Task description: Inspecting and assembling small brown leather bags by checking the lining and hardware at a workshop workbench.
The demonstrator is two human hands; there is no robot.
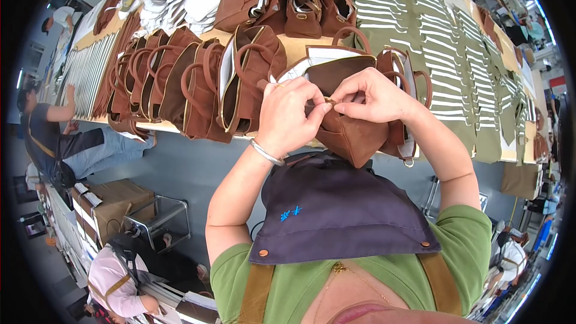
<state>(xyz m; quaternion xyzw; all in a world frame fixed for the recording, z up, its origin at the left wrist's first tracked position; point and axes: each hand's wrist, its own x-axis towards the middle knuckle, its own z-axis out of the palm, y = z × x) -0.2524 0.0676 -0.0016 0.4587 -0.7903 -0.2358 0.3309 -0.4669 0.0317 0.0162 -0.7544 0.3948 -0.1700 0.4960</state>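
Both hands meet over a brown leather bag [351, 129] held at the near edge of the long table [300, 48], in the middle of the scene. The left hand [288, 114] and the right hand [366, 96] both have their fingertips pressed together on a small metal part [329, 100] at the top of the bag; this part is too small to make out. The lower corner of the bag hangs over the table edge, above a dark apron [342, 213].

To the left of the bag a row of brown bags [180, 81] stands upright, handles up. On the far left lie white folded pieces [174, 0]. On the right, green pieces with white strips [438, 42] are laid in rows. Near left on the floor stands a brown cardboard box [117, 204] with small white labels; what is printed on them is unreadable. Other people at the left edge are partly cut off.
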